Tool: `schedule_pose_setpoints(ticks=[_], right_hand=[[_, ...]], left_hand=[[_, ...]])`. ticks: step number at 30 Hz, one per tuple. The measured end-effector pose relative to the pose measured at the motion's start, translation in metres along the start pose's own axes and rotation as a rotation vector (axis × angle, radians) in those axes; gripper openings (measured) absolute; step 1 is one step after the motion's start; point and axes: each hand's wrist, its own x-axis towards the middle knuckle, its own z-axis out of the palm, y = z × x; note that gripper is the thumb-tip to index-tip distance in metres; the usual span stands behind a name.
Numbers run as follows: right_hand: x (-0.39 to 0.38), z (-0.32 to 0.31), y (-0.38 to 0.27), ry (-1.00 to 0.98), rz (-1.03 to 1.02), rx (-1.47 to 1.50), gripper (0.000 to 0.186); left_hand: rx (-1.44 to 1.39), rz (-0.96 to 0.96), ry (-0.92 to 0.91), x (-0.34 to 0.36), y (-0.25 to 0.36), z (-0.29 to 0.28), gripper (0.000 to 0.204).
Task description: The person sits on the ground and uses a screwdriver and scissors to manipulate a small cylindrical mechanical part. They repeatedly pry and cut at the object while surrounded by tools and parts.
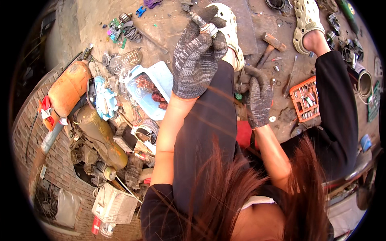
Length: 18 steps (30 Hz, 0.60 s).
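My left hand point(197, 60), in a grey knit work glove, is raised above my left knee. Its fingers close round a worn metal shaft with a wider ridged collar point(205, 26), whose narrow end points up and left. Lower and further right, beside my left leg, is my right hand point(259, 98) in a matching glove. Its fingers are curled inward, and what they hold, if anything, is hidden. A hammer point(268, 49) with a wooden handle lies on the ground beyond the right hand. An orange tray of small bits and sockets point(294, 96) is to its right.
A light blue tub point(167, 76) with copper wire coils stands left of my left forearm. An orange tank point(70, 90), a yellowish cylinder point(100, 134) and machine parts crowd the left side. My clog-shod feet point(229, 32) rest on the ground. A screwdriver point(290, 76) lies between them.
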Motion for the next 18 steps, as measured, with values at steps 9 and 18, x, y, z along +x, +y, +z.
schedule_pose_setpoints(ticks=[9,18], right_hand=[[0.045,-0.026,0.062,0.335,0.303,0.538,0.025],[0.084,-0.099,0.115,0.387,-0.078,-0.58,0.02]], left_hand=[[-0.006,-0.063,0.072,0.007,-0.011,0.003,0.04],[0.07,-0.131,0.053,0.003,-0.013,-0.022,0.043]])
